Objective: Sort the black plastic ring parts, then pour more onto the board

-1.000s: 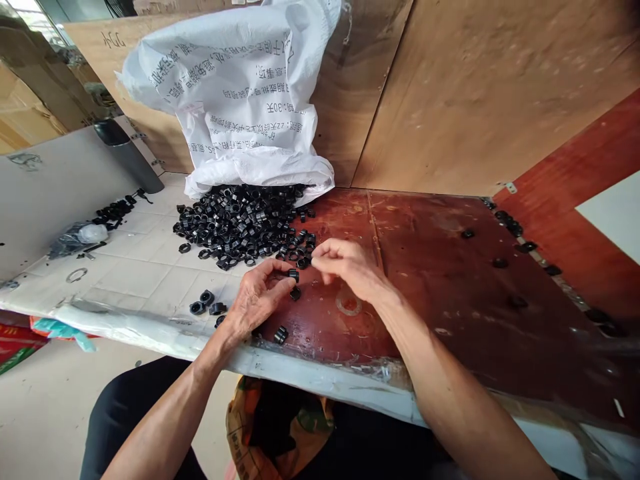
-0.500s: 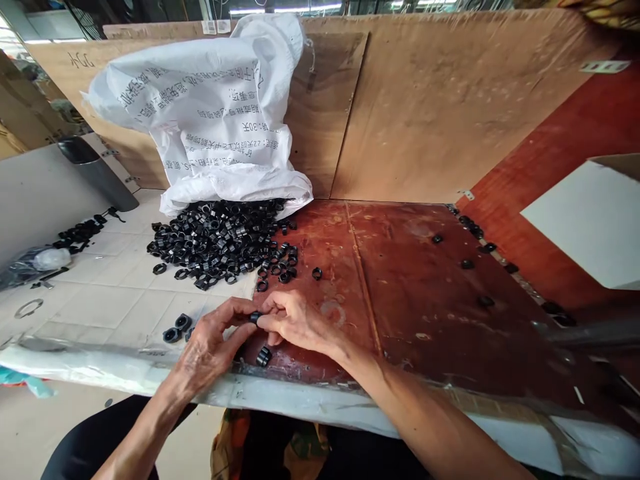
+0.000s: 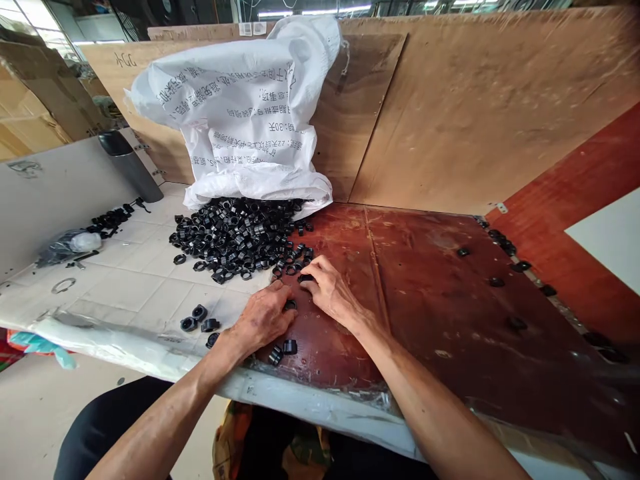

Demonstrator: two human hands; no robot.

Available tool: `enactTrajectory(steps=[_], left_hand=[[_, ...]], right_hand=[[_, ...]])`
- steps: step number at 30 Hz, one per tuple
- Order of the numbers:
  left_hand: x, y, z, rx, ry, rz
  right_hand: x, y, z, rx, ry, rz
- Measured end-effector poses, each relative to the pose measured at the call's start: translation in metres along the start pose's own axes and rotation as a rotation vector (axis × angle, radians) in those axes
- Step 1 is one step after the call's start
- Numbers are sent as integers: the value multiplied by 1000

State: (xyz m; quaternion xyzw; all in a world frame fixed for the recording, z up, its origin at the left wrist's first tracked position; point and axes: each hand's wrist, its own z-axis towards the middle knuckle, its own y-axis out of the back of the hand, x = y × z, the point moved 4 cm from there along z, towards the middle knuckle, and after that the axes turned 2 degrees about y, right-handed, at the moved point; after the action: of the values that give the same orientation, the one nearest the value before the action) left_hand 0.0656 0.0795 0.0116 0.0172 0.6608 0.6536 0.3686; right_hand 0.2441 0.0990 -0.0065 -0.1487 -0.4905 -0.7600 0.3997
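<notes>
A heap of black rings (image 3: 240,233) spills from a white sack (image 3: 250,120) onto the table. At the heap's near right edge, my left hand (image 3: 265,311) has its fingers curled over a black ring (image 3: 290,305). My right hand (image 3: 327,287) is just to the right, its thumb and fingers closed round another black ring (image 3: 306,278). Two black pieces (image 3: 290,347) lie on the red-brown board below my left hand. Several more black pieces (image 3: 199,313) sit on the pale surface to its left.
A dark grey bottle (image 3: 131,167) leans at the back left, near a plastic bag (image 3: 70,245) and small black parts. A wooden panel (image 3: 450,113) stands along the back. Scattered black pieces (image 3: 497,282) lie on the right side.
My hands have come apart and moved forward toward the heap. Another black piece now lies beside the one on the board. The view has shifted left.
</notes>
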Motion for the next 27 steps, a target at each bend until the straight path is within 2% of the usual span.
enactTrajectory(steps=[5,8,10,17,20,24,27], left_hand=[[13,4,-3,-169,49,-165],[17,8,-3,-235,69,-288],[18,10,-2,-261,75,-343],[20,9,-1,-242,155,-500],[20,6,-1,-213,189,-572],[17,5,-2,-208,182,-658],[14,6,-3,-215,154,-745]], right_hand=[[-21,35,5,-145,-373,308],[-27,44,6,-142,-523,532],[-24,44,6,-92,-555,568],[4,31,2,123,-492,544],[20,27,2,163,-380,421],[41,21,1,202,-171,407],[44,18,-1,201,-211,438]])
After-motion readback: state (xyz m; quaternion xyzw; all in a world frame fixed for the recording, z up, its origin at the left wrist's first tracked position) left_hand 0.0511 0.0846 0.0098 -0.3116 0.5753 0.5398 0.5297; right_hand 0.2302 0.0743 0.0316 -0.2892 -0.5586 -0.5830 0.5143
